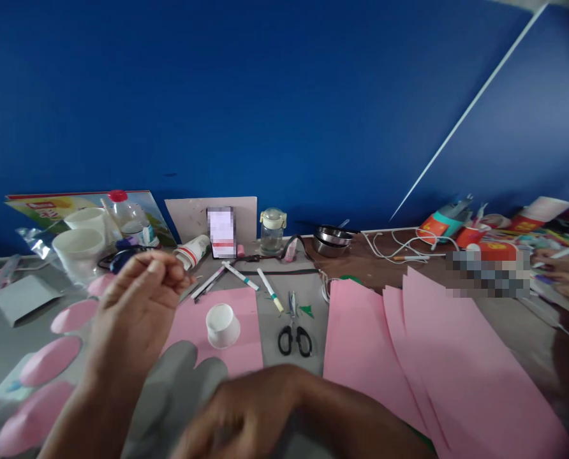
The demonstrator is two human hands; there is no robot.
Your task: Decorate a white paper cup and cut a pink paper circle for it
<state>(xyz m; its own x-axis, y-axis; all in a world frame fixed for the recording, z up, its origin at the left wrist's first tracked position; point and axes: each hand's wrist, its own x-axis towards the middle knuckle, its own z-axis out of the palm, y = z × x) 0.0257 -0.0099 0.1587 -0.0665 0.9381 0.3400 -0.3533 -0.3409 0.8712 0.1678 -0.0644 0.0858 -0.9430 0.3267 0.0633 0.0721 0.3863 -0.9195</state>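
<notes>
My left hand (134,312) is raised over the left part of the table, its fingers curled in and the thumb pressed against them. Whatever they hold, if anything, is hidden. Low in the view, my right hand (239,411) reaches leftward across the front; its fingers are smeared by motion. A pink paper sheet (246,357) with round bites cut from its edge lies between the hands, a white paper cup (223,326) upside down on it. Black-handled scissors (293,335) lie right of the sheet. Several pink paper rounds (50,360) are left of my left hand.
Pink sheets (361,338) lie in a stack at the right. Behind are markers (270,290), a phone (222,233), a lidded glass jar (272,233), metal bowls (331,242) and white cables (399,245). White cups (78,252) stand at left. Another person's hand (559,271) is at far right.
</notes>
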